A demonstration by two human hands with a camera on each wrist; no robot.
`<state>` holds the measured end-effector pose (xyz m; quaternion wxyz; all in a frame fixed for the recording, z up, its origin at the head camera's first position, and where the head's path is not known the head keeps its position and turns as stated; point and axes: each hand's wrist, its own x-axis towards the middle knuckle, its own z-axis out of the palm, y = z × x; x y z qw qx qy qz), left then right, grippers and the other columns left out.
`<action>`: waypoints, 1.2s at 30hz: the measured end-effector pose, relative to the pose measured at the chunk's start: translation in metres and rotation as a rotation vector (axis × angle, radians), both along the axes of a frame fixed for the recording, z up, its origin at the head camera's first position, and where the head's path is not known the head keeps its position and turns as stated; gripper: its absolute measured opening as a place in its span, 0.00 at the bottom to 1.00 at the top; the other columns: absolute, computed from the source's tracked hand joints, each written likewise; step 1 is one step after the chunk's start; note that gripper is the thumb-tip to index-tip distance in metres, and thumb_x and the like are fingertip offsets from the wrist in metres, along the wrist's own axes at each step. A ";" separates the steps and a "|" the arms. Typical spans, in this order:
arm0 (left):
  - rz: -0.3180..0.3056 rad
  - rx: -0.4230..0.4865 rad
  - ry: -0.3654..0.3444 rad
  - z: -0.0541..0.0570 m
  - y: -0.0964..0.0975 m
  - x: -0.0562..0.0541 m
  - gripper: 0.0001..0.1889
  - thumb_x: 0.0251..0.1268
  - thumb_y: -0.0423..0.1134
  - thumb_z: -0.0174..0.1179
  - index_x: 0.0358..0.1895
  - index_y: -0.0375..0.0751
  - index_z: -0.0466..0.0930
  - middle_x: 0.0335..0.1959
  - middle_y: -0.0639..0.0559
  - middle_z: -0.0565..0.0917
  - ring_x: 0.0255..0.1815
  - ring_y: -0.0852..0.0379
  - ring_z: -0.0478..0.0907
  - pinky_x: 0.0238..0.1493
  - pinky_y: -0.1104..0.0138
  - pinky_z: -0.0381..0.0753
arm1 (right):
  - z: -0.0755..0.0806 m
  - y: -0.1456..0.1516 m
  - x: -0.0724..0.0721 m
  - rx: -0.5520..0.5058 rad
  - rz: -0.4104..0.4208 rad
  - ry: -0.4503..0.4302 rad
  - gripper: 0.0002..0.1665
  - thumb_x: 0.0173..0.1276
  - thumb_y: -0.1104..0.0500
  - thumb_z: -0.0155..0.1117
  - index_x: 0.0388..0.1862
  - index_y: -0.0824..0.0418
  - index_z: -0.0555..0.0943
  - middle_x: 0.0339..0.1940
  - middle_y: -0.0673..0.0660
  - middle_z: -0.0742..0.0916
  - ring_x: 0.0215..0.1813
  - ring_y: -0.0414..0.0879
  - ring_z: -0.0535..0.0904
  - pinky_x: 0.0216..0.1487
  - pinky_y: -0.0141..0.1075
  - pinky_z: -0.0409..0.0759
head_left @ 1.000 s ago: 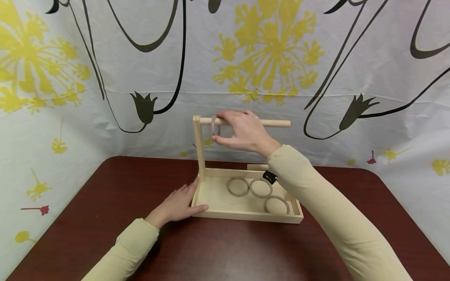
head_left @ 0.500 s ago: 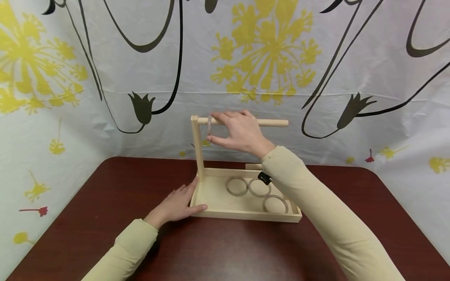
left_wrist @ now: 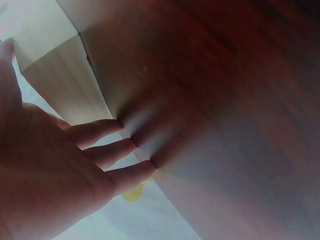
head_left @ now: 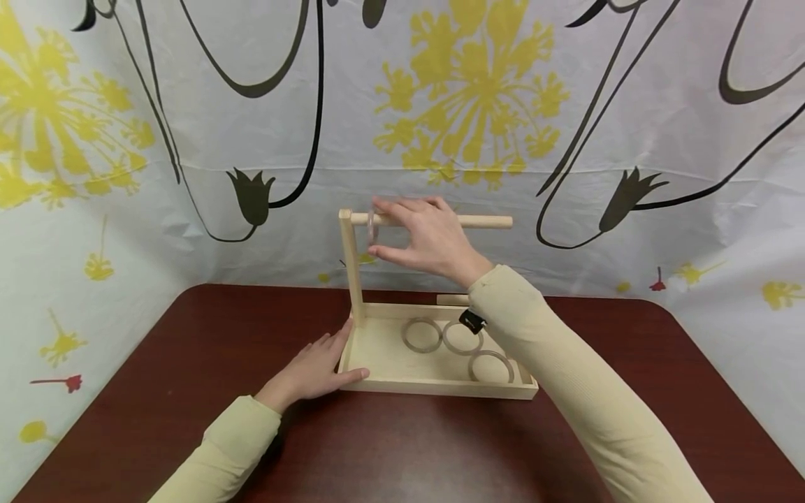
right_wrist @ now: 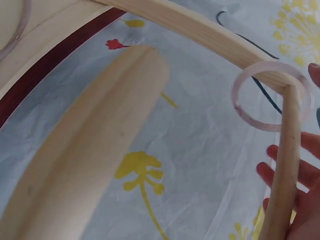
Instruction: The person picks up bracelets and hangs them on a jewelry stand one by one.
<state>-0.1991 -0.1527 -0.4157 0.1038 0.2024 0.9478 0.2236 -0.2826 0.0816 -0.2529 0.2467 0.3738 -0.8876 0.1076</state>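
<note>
My right hand (head_left: 434,234) pinches a translucent ring (head_left: 371,227) between thumb and fingers. This ring encircles the horizontal wooden dowel (head_left: 487,221), close to the upright post (head_left: 352,269). In the right wrist view the ring (right_wrist: 238,102) surrounds the dowel (right_wrist: 284,175) near where it meets the post (right_wrist: 200,30). My left hand (head_left: 314,369) rests against the left end of the wooden tray (head_left: 434,388), its thumb on the front rim. In the left wrist view the fingers of the left hand (left_wrist: 65,165) are extended, tips on the table.
Three more rings lie in the tray: one left (head_left: 421,352), one middle (head_left: 463,352), one right (head_left: 490,353). A wooden piece (head_left: 451,300) shows behind the tray, partly hidden by the right sleeve. The dark table (head_left: 402,447) backs onto a patterned curtain (head_left: 302,258).
My right hand has slid the ring left along the dowel, nearer the post. It barely moves in the last half second. The left hand stays on the tray.
</note>
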 end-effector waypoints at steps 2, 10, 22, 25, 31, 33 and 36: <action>-0.001 0.002 0.000 -0.001 0.000 0.000 0.52 0.64 0.67 0.52 0.78 0.39 0.38 0.74 0.37 0.56 0.72 0.32 0.52 0.65 0.39 0.53 | 0.000 0.002 0.002 -0.060 0.040 -0.015 0.44 0.61 0.35 0.65 0.71 0.53 0.70 0.65 0.53 0.77 0.65 0.50 0.72 0.64 0.47 0.60; 0.004 0.003 -0.006 -0.001 -0.001 0.001 0.52 0.64 0.67 0.52 0.78 0.39 0.38 0.74 0.37 0.56 0.72 0.33 0.51 0.65 0.39 0.52 | -0.004 0.014 0.017 -0.291 0.256 -0.005 0.39 0.62 0.49 0.71 0.70 0.60 0.71 0.67 0.57 0.75 0.68 0.50 0.68 0.66 0.48 0.60; 0.004 0.006 0.008 0.000 0.000 0.001 0.51 0.65 0.65 0.53 0.78 0.37 0.40 0.73 0.36 0.58 0.71 0.31 0.53 0.64 0.39 0.55 | -0.020 0.028 0.039 -0.378 0.339 -0.079 0.37 0.62 0.57 0.72 0.69 0.63 0.71 0.67 0.59 0.74 0.66 0.49 0.70 0.63 0.42 0.68; 0.007 0.012 0.006 -0.001 -0.001 0.000 0.51 0.65 0.64 0.54 0.78 0.37 0.40 0.73 0.36 0.58 0.71 0.31 0.53 0.65 0.39 0.54 | -0.025 0.031 0.043 -0.381 0.340 -0.098 0.38 0.62 0.57 0.72 0.69 0.62 0.70 0.68 0.58 0.73 0.67 0.48 0.69 0.63 0.42 0.68; 0.002 0.034 0.002 -0.002 0.000 -0.001 0.51 0.65 0.64 0.55 0.78 0.36 0.40 0.74 0.36 0.56 0.71 0.30 0.52 0.65 0.39 0.53 | -0.039 0.038 0.050 -0.372 0.349 -0.109 0.38 0.61 0.57 0.72 0.69 0.61 0.71 0.66 0.58 0.74 0.67 0.49 0.69 0.64 0.43 0.67; -0.005 0.047 0.003 -0.002 0.000 -0.001 0.51 0.65 0.63 0.55 0.77 0.35 0.40 0.74 0.36 0.56 0.71 0.29 0.52 0.64 0.38 0.53 | -0.046 0.042 0.054 -0.355 0.362 -0.121 0.37 0.61 0.57 0.72 0.69 0.62 0.71 0.66 0.59 0.75 0.67 0.50 0.69 0.64 0.43 0.67; -0.010 0.060 -0.002 -0.001 0.000 -0.001 0.52 0.65 0.63 0.56 0.77 0.34 0.40 0.74 0.35 0.56 0.71 0.28 0.52 0.64 0.36 0.53 | -0.057 0.047 0.062 -0.324 0.372 -0.152 0.37 0.62 0.57 0.71 0.69 0.62 0.71 0.66 0.59 0.75 0.66 0.50 0.70 0.62 0.43 0.69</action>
